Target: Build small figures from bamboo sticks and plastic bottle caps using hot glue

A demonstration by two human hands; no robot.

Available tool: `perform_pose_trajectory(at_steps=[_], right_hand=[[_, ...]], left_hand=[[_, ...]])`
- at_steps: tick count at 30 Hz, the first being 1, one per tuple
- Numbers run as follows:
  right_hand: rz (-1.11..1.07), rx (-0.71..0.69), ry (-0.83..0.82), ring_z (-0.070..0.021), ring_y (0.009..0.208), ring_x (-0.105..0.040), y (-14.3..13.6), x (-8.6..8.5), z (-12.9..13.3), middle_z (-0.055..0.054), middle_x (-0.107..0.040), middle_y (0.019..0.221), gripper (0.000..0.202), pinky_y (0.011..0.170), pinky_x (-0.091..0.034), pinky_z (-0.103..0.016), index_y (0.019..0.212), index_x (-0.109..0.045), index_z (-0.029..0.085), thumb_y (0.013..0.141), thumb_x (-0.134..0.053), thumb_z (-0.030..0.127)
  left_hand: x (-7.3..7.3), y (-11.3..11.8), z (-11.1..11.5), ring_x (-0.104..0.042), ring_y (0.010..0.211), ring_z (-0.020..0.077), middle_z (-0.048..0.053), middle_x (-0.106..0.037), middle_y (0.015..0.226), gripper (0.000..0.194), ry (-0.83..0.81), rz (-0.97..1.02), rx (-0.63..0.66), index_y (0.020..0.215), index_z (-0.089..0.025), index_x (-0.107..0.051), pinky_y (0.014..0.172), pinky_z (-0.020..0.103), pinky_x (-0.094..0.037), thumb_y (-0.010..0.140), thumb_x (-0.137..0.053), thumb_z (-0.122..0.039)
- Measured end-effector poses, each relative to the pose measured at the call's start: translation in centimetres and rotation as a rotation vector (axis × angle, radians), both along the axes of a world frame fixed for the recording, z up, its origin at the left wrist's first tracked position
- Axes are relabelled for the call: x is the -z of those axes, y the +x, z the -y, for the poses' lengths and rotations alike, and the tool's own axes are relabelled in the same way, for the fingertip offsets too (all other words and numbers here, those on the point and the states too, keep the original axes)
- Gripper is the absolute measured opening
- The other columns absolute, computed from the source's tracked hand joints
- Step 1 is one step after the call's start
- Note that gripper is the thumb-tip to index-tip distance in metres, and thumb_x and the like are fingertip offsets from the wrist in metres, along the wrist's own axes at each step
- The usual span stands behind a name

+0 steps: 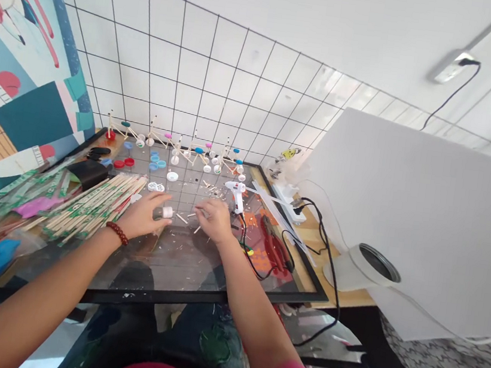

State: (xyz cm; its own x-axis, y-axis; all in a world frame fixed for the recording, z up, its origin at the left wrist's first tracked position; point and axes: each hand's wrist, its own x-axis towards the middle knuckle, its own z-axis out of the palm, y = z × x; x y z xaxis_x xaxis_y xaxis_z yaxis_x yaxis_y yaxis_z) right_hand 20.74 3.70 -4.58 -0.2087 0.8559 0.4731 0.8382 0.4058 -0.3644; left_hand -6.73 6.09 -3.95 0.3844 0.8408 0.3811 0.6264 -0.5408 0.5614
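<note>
My left hand (144, 214) rests over the glass-topped table, thumb and forefinger apart. Between them lies a small clear bottle with a white cap (167, 212); I cannot tell whether the fingers touch it. My right hand (214, 221) is closed, its fingertips pressed together low over the table. What they hold, if anything, is too small to make out. Short cut wooden sticks (182, 218) lie between the hands. Just beyond the right hand stands a white hot glue gun (236, 196). A white bottle cap (172, 177) lies ahead of the hands.
Several stick-and-cap models (198, 151) line the back edge by the wire grid. Bundled wooden sticks (102, 204) lie left, near blue caps (154, 161) and red caps (124, 163). Red-handled pliers (274, 245), a black cable (330, 261) and a power strip (290, 205) are right.
</note>
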Motion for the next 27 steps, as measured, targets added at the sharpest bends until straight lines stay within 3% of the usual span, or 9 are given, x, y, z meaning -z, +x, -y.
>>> perform_pose_trajectory(at_steps=[4, 8, 13, 17, 22, 27], right_hand=[[0.137, -0.069, -0.081, -0.0249, 0.106, -0.075, -1.5, 0.0, 0.8, -0.006, -0.085, 0.105, 0.015, 0.099, -0.047, -0.038, 0.108, -0.087, 0.025, 0.104, -0.080, 0.038], [0.253, -0.089, -0.134, -0.0244, 0.109, -0.073, -2.7, 0.1, 1.3, -0.006, -0.083, 0.110, 0.019, 0.096, -0.046, -0.036, 0.114, -0.087, 0.026, 0.104, -0.081, 0.041], [0.243, -0.019, -0.201, -0.0248, 0.109, -0.074, -3.0, -0.4, 1.4, -0.007, -0.082, 0.110, 0.012, 0.096, -0.049, -0.036, 0.106, -0.084, 0.024, 0.107, -0.072, 0.025], [0.109, 0.037, -0.189, -0.0237, 0.106, -0.076, -2.9, -0.6, 1.2, -0.010, -0.082, 0.112, 0.020, 0.093, -0.054, -0.034, 0.115, -0.080, 0.021, 0.111, -0.061, 0.020], [0.064, 0.015, -0.201, -0.0233, 0.102, -0.078, -3.5, -0.2, 1.4, -0.007, -0.085, 0.106, 0.013, 0.090, -0.056, -0.032, 0.109, -0.082, 0.023, 0.105, -0.070, 0.020], [0.153, -0.014, -0.229, -0.0241, 0.104, -0.078, -4.9, 0.1, 1.6, -0.008, -0.085, 0.106, 0.016, 0.094, -0.055, -0.034, 0.111, -0.085, 0.026, 0.108, -0.069, 0.025]], left_hand=[[0.7, 0.0, 0.0, -0.076, 0.132, 0.0399, 0.017, -0.082, 0.137, 0.051, -0.027, -0.170, 0.046, 0.136, -0.022, -0.082, 0.110, 0.050, -0.064, 0.092, -0.072, -0.046], [1.0, -0.2, -0.3, -0.078, 0.124, 0.0402, 0.017, -0.086, 0.124, 0.041, 0.003, -0.147, 0.038, 0.124, -0.022, -0.086, 0.104, 0.051, -0.066, 0.094, -0.067, -0.043], [1.0, -0.2, -0.3, -0.079, 0.122, 0.0410, 0.018, -0.086, 0.125, 0.038, -0.007, -0.096, -0.006, 0.121, -0.025, -0.087, 0.104, 0.052, -0.066, 0.089, -0.072, -0.040], [0.8, 0.0, 0.0, -0.074, 0.132, 0.0460, 0.019, -0.081, 0.139, 0.047, -0.005, -0.014, -0.019, 0.125, -0.026, -0.086, 0.112, 0.057, -0.063, 0.081, -0.082, -0.042], [0.8, 0.1, 0.2, -0.076, 0.125, 0.0440, 0.018, -0.083, 0.131, 0.042, -0.017, 0.014, -0.011, 0.120, -0.028, -0.087, 0.110, 0.054, -0.064, 0.080, -0.084, -0.040], [0.3, -0.2, 0.3, -0.079, 0.120, 0.0443, 0.020, -0.078, 0.145, 0.057, -0.093, -0.042, -0.004, 0.130, -0.025, -0.086, 0.102, 0.053, -0.067, 0.076, -0.086, -0.044]])
